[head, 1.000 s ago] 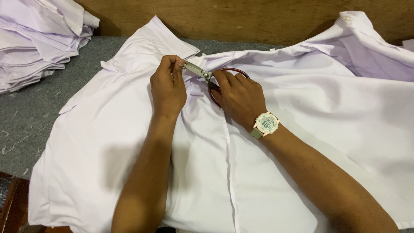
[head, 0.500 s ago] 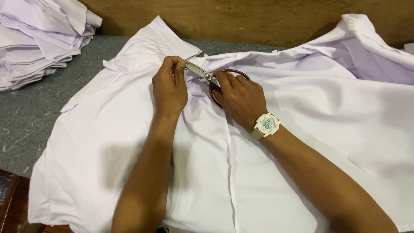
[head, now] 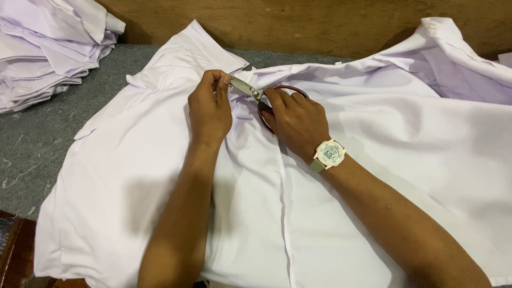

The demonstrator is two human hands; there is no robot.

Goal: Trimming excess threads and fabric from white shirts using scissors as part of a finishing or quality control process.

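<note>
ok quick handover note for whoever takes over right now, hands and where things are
Left hand: pinching the fabric of the white shirt near its collar.
Right hand: holding the scissors by their dark red handles, blades pointing at the pinched spot.
The shirt lies spread on the grey table; a pile of folded shirts sits at far left.
Whether a cut is made there cannot be seen; the blades are at the fabric.
</note>
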